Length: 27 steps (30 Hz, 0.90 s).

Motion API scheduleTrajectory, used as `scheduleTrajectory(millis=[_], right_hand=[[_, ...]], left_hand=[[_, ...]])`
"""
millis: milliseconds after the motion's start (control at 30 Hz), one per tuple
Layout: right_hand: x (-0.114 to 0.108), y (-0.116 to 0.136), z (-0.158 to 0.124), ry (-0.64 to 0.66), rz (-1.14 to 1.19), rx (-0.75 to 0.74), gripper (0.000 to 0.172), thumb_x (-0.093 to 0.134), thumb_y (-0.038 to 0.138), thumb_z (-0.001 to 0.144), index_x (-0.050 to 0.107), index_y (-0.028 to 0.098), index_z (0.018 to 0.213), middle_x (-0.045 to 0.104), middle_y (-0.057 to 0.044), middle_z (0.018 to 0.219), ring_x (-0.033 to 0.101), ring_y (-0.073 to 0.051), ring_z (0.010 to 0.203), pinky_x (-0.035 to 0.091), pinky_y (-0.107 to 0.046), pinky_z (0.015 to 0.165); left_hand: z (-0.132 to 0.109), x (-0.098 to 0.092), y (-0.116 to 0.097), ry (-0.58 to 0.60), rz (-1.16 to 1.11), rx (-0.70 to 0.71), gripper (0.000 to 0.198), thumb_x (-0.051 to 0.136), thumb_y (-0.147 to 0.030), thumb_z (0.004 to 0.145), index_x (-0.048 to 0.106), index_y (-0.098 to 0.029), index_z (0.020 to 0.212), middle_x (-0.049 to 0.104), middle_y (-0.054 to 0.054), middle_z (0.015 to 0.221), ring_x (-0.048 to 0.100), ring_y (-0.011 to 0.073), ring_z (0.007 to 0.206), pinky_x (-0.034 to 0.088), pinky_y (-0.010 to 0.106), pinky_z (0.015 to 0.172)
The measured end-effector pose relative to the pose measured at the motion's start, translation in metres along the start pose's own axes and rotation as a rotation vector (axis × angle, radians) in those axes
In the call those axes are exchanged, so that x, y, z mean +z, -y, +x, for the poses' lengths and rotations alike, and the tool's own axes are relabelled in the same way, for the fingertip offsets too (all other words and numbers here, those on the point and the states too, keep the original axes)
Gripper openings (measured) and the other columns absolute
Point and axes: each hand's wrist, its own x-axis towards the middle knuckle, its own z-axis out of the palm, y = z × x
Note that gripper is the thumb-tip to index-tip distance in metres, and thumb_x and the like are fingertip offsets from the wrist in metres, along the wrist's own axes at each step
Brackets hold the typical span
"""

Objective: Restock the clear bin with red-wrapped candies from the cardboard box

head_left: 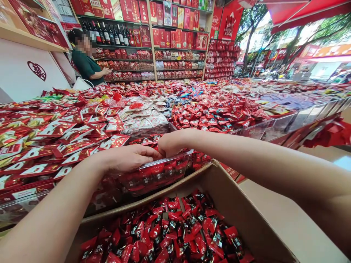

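My left hand [128, 157] and my right hand [171, 141] reach forward together into a clear plastic bin [164, 170] on the display counter. The bin holds small red and black wrapped candies. Both hands face palm down with fingers curled downward into the bin; the fingertips are hidden behind the hands, so what they hold does not show. Below my arms stands an open cardboard box [233, 204] filled with the same red and black wrapped candies [178, 230].
A wide counter [274, 128] of clear bins heaped with red packets runs left and far right. A person in a green shirt [86, 65] stands at the back by shelves of red gift boxes and bottles [175, 36]. Pale floor [296, 223] lies right of the box.
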Motion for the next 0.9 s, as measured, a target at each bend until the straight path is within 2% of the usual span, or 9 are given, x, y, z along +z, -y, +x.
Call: scheduleTrajectory(millis=[100,333,533,700,900], right_hand=[[0.004,-0.005,0.002,-0.004,0.020,-0.024,0.035,0.046,0.018,0.066,0.061,0.009,0.096,0.061,-0.008,0.081,0.050,-0.014,0.062,0.033,-0.025,0.055],[0.008,-0.012,0.002,-0.009,0.119,-0.041,0.037,0.044,0.013,0.064,0.061,0.011,0.097,0.062,-0.006,0.085,0.050,-0.012,0.064,0.032,-0.022,0.052],[0.007,-0.008,-0.002,-0.017,0.113,-0.003,0.036,0.044,0.015,0.065,0.061,0.009,0.096,0.062,-0.008,0.086,0.049,-0.012,0.063,0.032,-0.023,0.054],[0.005,-0.006,-0.006,-0.052,0.116,0.044,0.034,0.043,0.021,0.068,0.062,0.010,0.094,0.062,-0.008,0.078,0.049,-0.012,0.059,0.032,-0.023,0.053],[0.004,-0.002,-0.010,-0.055,0.103,0.114,0.035,0.047,0.020,0.065,0.061,0.006,0.094,0.061,-0.009,0.079,0.051,-0.013,0.060,0.034,-0.023,0.053]], left_hand=[[0.001,-0.001,0.000,-0.013,0.033,-0.019,0.037,0.036,-0.034,0.080,0.048,-0.020,0.113,0.053,0.002,0.118,0.048,0.0162,0.105,0.035,0.026,0.090],[0.000,-0.002,-0.001,-0.028,0.159,-0.088,0.045,0.035,-0.037,0.079,0.043,-0.019,0.119,0.042,0.006,0.129,0.039,0.0197,0.114,0.026,0.033,0.097],[0.001,-0.001,-0.001,-0.026,0.157,-0.085,0.042,0.034,-0.035,0.079,0.044,-0.020,0.117,0.044,0.004,0.127,0.041,0.0169,0.112,0.027,0.029,0.096],[0.004,0.000,0.002,-0.041,0.145,-0.085,0.043,0.035,-0.035,0.078,0.044,-0.019,0.117,0.044,0.004,0.127,0.040,0.0177,0.113,0.026,0.030,0.096],[0.005,0.000,0.002,-0.047,0.126,-0.080,0.042,0.036,-0.034,0.079,0.044,-0.021,0.117,0.043,0.003,0.129,0.039,0.0174,0.114,0.025,0.030,0.097]])
